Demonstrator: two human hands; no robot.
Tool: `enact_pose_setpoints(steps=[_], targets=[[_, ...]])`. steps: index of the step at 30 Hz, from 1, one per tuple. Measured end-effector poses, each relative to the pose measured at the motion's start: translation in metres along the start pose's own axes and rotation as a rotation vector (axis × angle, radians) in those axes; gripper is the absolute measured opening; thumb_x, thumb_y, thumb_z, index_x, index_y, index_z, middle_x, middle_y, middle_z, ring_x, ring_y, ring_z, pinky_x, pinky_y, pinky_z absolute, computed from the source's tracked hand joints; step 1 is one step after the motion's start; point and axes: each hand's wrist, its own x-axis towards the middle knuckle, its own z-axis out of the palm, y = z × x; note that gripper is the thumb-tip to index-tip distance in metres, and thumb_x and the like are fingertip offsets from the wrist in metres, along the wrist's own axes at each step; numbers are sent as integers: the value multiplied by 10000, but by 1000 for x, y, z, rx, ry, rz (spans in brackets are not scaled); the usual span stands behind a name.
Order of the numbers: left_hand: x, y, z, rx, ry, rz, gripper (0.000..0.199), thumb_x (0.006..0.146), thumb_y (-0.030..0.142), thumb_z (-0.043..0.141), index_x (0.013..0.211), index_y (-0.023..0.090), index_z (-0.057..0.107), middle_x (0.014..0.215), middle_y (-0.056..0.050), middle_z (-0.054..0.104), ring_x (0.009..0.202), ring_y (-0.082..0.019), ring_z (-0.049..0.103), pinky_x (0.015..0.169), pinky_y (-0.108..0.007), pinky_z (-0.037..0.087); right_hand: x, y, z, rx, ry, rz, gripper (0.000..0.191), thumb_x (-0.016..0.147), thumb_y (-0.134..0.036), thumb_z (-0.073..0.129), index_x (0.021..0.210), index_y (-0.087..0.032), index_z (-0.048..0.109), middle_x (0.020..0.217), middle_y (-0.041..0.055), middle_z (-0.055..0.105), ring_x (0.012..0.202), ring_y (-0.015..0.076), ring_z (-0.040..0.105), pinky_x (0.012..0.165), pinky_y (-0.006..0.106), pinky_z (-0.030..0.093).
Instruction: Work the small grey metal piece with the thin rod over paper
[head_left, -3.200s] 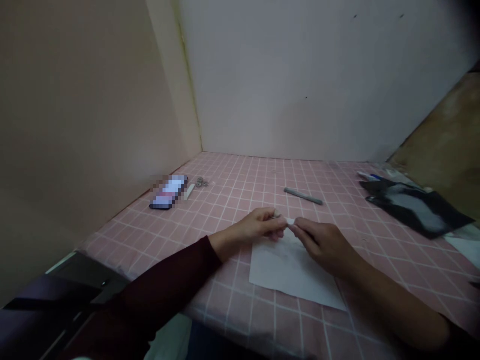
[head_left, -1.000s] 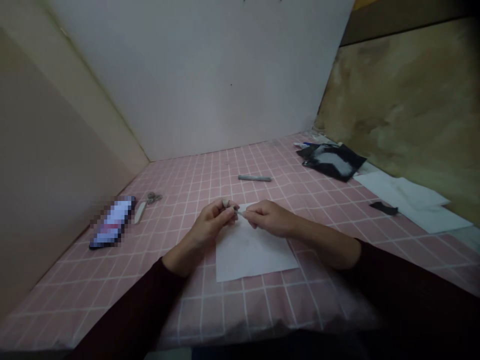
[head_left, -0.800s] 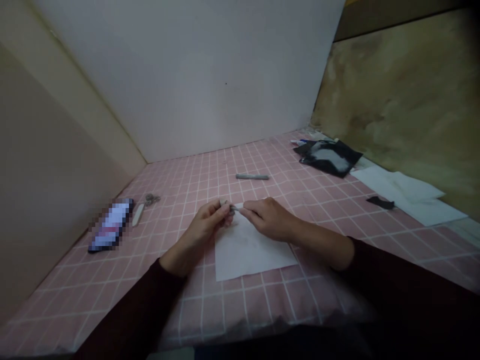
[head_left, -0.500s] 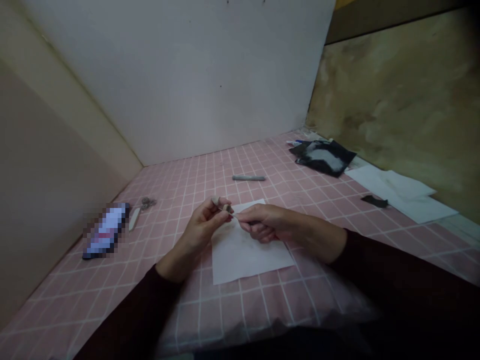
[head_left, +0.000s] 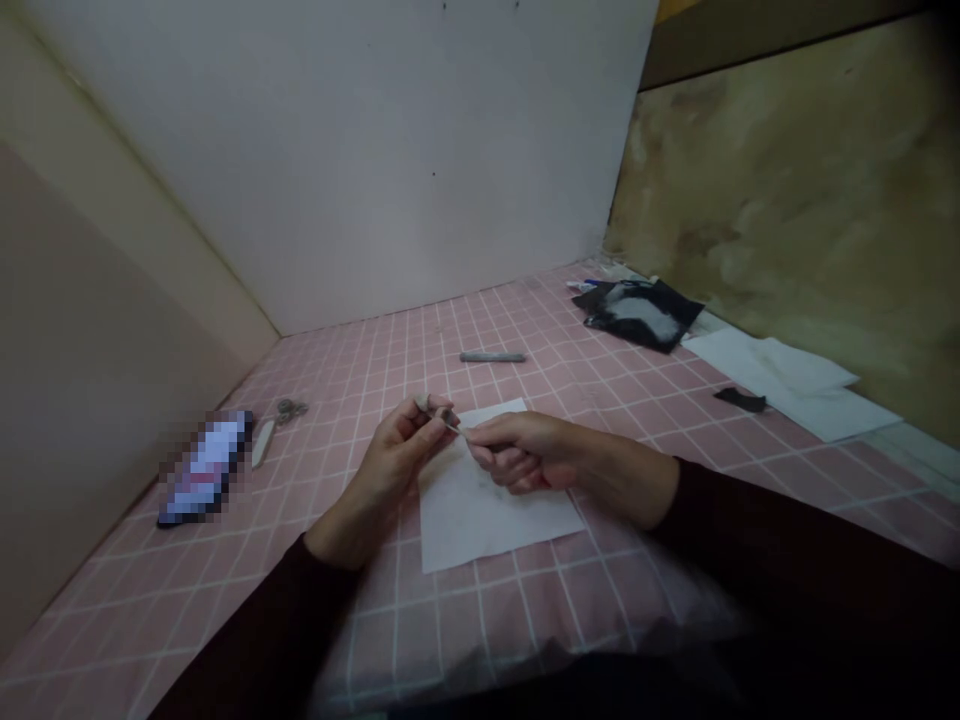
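Note:
Above a white sheet of paper (head_left: 487, 530), my left hand (head_left: 405, 440) pinches a small brownish piece (head_left: 447, 415) between thumb and fingertips. A light wrapping (head_left: 422, 401) goes round one of its fingers. My right hand (head_left: 521, 450) is closed round a thin tool (head_left: 459, 430), whose fine tip points left and meets the small piece. Most of the tool is hidden inside the right fist. The small piece is too dark and tiny to make out in detail.
A grey stick (head_left: 493, 357) lies beyond the hands. At left are a blurred-out phone-like object (head_left: 206, 468), a pale strip (head_left: 263, 443) and a small metallic item (head_left: 291, 409). At right lie a black sheet (head_left: 645, 312), white papers (head_left: 780, 375) and a black scrap (head_left: 740, 399).
The view has shifted slightly. Both hands remain over the paper, and the thin tool's tip sits at a slightly different angle against the small piece.

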Motion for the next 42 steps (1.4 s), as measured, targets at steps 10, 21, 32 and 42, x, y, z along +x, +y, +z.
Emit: enact_pose_setpoints(steps=[10,21,32,42], targets=[[0,1,1,114,-21,-50,285,903,376,680,744,143,644,617,20,537,580,-86,463,599,-210,386,-2,0,8,-1073,655,-460,301,940,-266,508,660,-180,439,627,-13,433,606,106,359,619,281,250],[-4,0,4,63,39,40,257,808,303,788,1002,184,668,859,1,639,785,-116,601,772,-238,480,-5,-7,6,-93,80,-30,317,970,-395,424,721,-200,430,551,-88,272,468,70,146,461,220,153],[0,3,3,53,2,-58,182,899,323,670,943,146,665,666,-3,610,600,-101,544,588,-206,404,1,-2,8,-927,541,-323,343,935,-217,492,597,-161,497,539,-43,418,553,88,406,602,254,272],[2,0,-4,171,-55,-10,250,835,298,758,1012,170,637,690,16,615,609,-93,532,587,-214,388,8,3,0,-784,514,-268,375,941,-234,500,578,-154,544,505,-47,435,509,75,408,558,239,290]])
